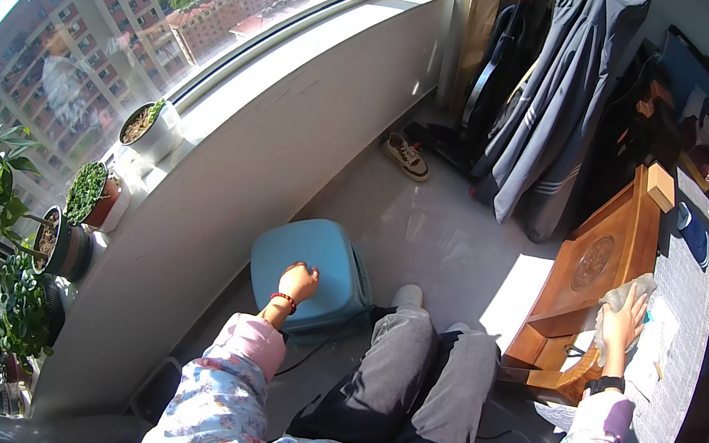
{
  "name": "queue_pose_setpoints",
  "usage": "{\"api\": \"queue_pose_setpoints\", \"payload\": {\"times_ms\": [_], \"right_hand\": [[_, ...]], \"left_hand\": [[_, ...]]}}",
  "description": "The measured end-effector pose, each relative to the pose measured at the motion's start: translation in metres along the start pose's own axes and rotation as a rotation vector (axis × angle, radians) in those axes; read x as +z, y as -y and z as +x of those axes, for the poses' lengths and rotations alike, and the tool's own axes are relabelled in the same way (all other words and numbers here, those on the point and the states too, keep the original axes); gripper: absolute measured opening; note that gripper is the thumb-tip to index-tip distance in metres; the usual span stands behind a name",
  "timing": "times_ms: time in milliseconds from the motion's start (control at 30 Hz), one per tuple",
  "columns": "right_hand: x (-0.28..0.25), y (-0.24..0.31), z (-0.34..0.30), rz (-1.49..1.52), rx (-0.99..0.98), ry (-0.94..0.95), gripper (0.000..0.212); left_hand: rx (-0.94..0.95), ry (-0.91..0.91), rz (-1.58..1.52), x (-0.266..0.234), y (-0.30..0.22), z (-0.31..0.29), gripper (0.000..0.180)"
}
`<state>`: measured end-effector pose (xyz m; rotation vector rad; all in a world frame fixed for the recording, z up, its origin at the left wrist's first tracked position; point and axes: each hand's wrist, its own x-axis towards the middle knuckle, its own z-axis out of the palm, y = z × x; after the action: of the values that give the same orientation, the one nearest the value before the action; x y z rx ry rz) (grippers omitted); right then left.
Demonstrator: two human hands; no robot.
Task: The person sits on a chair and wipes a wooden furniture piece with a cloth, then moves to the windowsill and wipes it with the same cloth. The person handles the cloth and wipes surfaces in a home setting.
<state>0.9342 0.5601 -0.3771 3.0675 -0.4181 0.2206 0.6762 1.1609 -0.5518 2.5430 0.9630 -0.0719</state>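
My right hand (623, 324) lies over a crumpled greyish cloth (616, 301), pressing it against the edge of a brown wooden piece of furniture (595, 264) with a round carved medallion. The furniture is tilted beside a table with a pale patterned cover (669, 372). On the left, my left hand (299, 282) is curled into a fist and rests on the top of a light blue plastic stool (321, 249). Nothing shows in its fingers.
Potted plants (84, 193) line the sill under the window at left. A sneaker (407, 157) lies on the floor ahead, near hanging grey clothes (546, 103). A small wooden block (661, 186) sits on the furniture's far corner. A dark cord runs beside the stool.
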Motion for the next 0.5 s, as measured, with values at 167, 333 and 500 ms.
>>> {"api": "queue_pose_setpoints", "payload": {"times_ms": [167, 333, 500], "right_hand": [[0.001, -0.003, -0.001, 0.029, -0.029, -0.031, 0.090], [0.001, -0.003, -0.001, 0.034, -0.033, -0.034, 0.089], [-0.003, 0.002, -0.002, 0.015, 0.005, -0.008, 0.089]], "left_hand": [[-0.151, 0.236, 0.002, -0.005, 0.006, 0.017, 0.055], [-0.377, 0.608, -0.127, -0.037, -0.007, 0.041, 0.076], [-0.381, 0.681, -0.234, -0.045, 0.005, 0.045, 0.086]]}}
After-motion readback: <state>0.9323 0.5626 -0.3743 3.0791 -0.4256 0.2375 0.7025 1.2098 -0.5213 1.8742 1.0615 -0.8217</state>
